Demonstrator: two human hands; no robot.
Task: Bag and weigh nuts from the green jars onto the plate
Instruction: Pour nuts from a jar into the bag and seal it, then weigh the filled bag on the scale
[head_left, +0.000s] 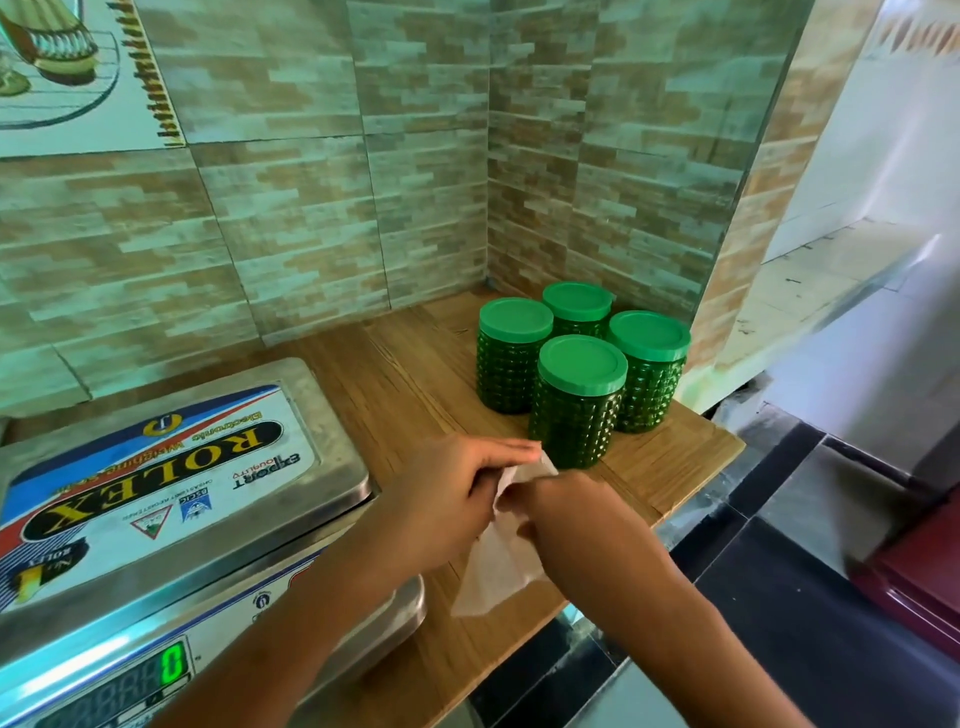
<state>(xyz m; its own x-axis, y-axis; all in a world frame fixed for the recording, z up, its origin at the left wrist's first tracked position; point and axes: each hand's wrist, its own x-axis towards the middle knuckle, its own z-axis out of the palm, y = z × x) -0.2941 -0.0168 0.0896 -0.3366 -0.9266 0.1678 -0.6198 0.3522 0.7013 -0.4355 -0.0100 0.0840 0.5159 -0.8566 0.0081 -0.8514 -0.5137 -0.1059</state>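
Observation:
Several green jars (577, 400) with green lids stand closed in a cluster at the back right of the wooden counter. In front of them, both hands hold a thin clear plastic bag (498, 566) by its top, and the rest hangs down over the counter. My left hand (457, 493) pinches the bag's upper left. My right hand (566, 514) grips it from the right. The electronic scale's steel plate (332, 415) sits to the left with nothing on it, and its display (171, 665) reads 0.
The wooden counter (670, 467) ends just right of the jars, with a drop to a dark tiled floor (779, 597). Tiled walls close off the back and the right corner. A maroon object (924, 566) stands at the far right.

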